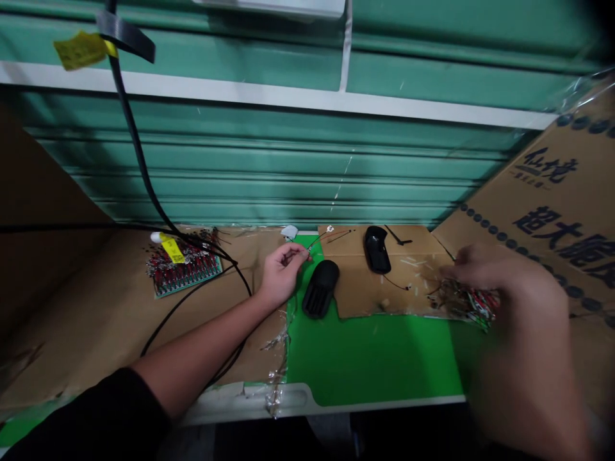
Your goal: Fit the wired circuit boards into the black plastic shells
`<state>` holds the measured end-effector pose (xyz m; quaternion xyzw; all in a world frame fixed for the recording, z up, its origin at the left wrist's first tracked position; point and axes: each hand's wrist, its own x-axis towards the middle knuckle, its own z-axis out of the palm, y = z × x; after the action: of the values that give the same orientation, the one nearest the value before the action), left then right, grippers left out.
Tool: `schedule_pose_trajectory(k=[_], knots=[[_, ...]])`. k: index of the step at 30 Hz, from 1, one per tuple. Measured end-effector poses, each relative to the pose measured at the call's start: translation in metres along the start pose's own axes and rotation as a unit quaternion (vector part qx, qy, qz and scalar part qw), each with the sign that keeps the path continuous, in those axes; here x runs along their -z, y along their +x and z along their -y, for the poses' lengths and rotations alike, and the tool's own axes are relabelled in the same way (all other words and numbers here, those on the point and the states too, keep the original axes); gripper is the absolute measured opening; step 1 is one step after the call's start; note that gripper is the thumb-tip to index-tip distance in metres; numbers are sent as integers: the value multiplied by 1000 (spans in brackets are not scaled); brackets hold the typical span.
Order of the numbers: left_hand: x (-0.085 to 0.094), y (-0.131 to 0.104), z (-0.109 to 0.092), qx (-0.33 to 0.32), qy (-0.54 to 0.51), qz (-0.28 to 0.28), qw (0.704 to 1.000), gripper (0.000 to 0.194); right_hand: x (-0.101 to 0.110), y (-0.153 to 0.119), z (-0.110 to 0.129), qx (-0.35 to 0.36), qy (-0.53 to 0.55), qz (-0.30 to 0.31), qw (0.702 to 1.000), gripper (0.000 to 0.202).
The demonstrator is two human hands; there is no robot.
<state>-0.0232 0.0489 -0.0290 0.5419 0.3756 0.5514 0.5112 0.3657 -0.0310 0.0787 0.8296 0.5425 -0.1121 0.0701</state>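
On the cardboard box wall [552,192], well to the right of the circuit board panel [192,280], "仙境" is printed in dark characters above a small line that cannot be read. Lower on the same wall, "超大脆" is printed large, followed by a character cut off by the edge. Print on the yellow tag [173,250] over the panel and the yellow cable label [79,51] above it cannot be made out.

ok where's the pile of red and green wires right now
In the head view, the pile of wires is at the right, close by the right hand, between the farther black mouse shell and the printed cardboard panel.
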Motion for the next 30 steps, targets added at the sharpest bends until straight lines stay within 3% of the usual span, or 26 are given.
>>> schedule_pose_trajectory(k=[2,3,5,7,10,14,18,24,27,30], knots=[[-1,-1,-2,0,-4,1,1000,35,-7,-2,17,62,18,-60,996,38],[-2,-2,-3,-2,-3,3,1000,35,-12,-5,33,138,66,-82,985,35],[-3,-5,-5,-10,7,11,1000,36,-29,-13,73,292,216,-73,929,31],[-5,-8,-7,-19,21,17,999,35,-49,-21,115,360,352,-57,862,28],[-7,-15,-7,-16,40,34,998,33,-80,-29,162,370,481,-51,793,33],[-6,-21,-5,-32,72,63,995,29,-104,-32,186,343,582,-13,738,35],[-5,-21,-8,-41,88,56,994,27,-103,-32,185,343,593,-24,728,34],[-9,-23,-18,-51,61,77,994,28,-98,-34,180,416,482,17,771,25],[-11,-24,-18,-79,68,93,990,21,-102,-36,180,428,457,40,779,25],[-10,-24,-14,-68,67,85,992,18,-105,-38,181,419,465,63,777,26]])
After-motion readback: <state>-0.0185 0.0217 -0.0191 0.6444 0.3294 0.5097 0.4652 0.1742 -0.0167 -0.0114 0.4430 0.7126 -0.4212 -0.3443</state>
